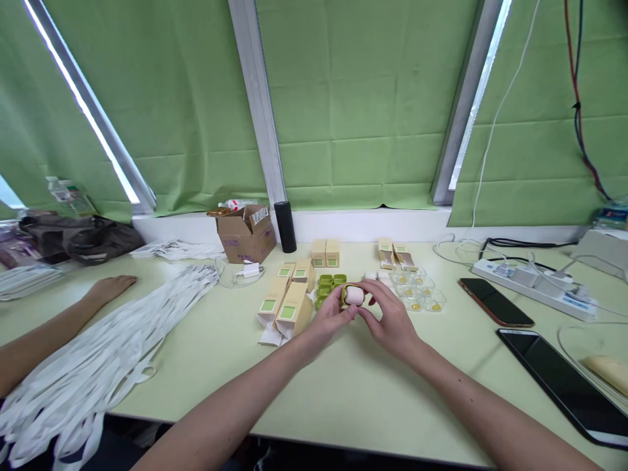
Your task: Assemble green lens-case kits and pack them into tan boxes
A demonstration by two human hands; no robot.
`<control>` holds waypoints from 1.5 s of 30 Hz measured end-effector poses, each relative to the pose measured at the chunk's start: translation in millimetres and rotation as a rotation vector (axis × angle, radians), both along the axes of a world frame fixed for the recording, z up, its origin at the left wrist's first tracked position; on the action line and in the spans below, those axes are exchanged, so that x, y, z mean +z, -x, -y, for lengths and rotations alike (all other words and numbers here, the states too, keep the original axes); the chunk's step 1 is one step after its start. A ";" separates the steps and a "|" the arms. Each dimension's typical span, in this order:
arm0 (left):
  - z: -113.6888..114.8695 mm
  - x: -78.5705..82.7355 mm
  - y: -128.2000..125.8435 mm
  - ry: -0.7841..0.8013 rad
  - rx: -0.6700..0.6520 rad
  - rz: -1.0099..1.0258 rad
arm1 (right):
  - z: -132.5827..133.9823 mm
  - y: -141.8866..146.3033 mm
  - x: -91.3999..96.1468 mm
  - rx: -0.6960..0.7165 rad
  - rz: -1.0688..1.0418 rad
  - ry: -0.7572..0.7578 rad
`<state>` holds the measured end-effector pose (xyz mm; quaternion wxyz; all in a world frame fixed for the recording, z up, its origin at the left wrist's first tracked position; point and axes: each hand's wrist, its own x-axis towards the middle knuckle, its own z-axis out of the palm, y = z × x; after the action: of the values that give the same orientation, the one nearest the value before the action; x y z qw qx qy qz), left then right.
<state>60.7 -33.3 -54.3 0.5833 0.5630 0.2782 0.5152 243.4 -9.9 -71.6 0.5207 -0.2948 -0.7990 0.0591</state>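
Note:
My left hand [330, 318] and my right hand [390, 318] meet above the middle of the table. Between their fingers is a small olive-green cup [346, 289] with a pale, rounded piece [354, 296] in its opening. Fingers cover part of both. Behind my left hand stand several square green cups [325, 282] in rows. Small white pieces [384, 277] lie just beyond my right hand, partly hidden. To the right are several clear cups with yellow bottoms [415, 291]. Cream paper boxes with green labels [288, 307] lie left of my left hand.
More cream boxes stand at the back [325, 253]. A cardboard box [246, 235] and a black cylinder [285, 227] are near the wall. Phones [495, 301] and a power strip [534, 284] lie right. White straps [112, 340] and another person's hand [112, 288] are left.

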 end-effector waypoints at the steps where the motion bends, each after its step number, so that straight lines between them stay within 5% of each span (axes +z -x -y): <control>1: 0.2 -0.1 2.0 -0.003 -0.008 0.000 | -0.4 0.0 0.6 0.009 -0.030 0.019; 13: 7.1 4.6 6.2 -0.427 0.400 -0.295 | 0.6 0.7 3.2 0.061 -0.201 0.143; 24: 2.5 4.2 6.0 -0.346 0.453 -0.288 | 2.8 -1.2 2.5 0.044 -0.202 0.185; 30: -5.8 2.5 7.4 -0.148 0.421 -0.133 | 2.8 -2.4 3.7 0.113 -0.139 0.096; 37: -6.6 4.3 8.5 -0.143 0.417 -0.188 | 3.4 -3.3 2.7 0.102 -0.049 0.039; 45: 4.4 10.6 5.2 -0.184 0.329 -0.253 | 3.8 -2.4 9.6 0.197 -0.224 0.263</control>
<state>55.5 -37.6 -43.7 0.3981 0.6211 0.3891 0.5517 245.8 -13.8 -62.1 0.5550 -0.2723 -0.7466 0.2458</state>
